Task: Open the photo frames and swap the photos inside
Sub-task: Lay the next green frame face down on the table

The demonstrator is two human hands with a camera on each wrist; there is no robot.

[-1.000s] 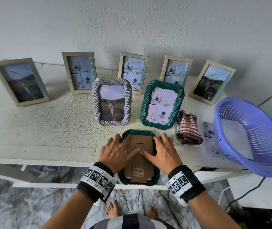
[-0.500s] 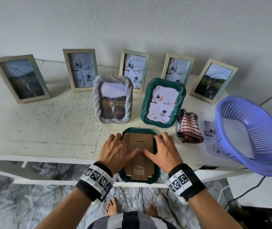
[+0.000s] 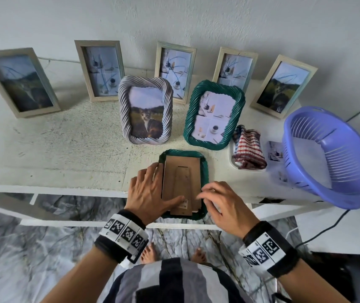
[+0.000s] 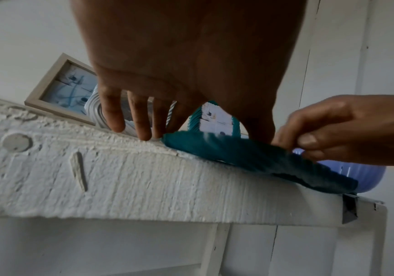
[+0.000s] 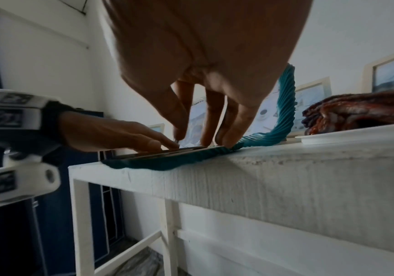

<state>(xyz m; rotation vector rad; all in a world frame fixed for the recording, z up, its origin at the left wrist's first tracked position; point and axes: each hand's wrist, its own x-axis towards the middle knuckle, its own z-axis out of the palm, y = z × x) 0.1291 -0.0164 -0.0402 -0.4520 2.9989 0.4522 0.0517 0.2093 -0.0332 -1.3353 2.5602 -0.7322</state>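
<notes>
A green twisted-rim frame (image 3: pixel 205 171) lies face down at the table's front edge, its brown cardboard back (image 3: pixel 181 173) up. My left hand (image 3: pixel 155 189) lies flat over the frame's left side, fingers straight, thumb pressing the lower part of the back. My right hand (image 3: pixel 209 193) hovers at the frame's lower right with curled fingers. Its fingertips (image 5: pixel 205 138) come down on the back's right edge. In the left wrist view the right hand (image 4: pixel 309 145) pinches thumb against forefinger at the frame's rim (image 4: pixel 238 155). Whatever small part it pinches is hidden.
A grey twisted frame (image 3: pixel 145 110) with a cat photo and a second green frame (image 3: pixel 214 114) stand just behind. Several wooden frames (image 3: pixel 100 69) lean on the wall. A checked cloth (image 3: pixel 249 149) on a white tray, a loose photo (image 3: pixel 275 152) and a purple basket (image 3: pixel 327 154) sit right.
My right hand has left its flat hold on the frame's right side, drawn back to the lower right corner and curled its fingers. The left thumb has slid lower on the back.
</notes>
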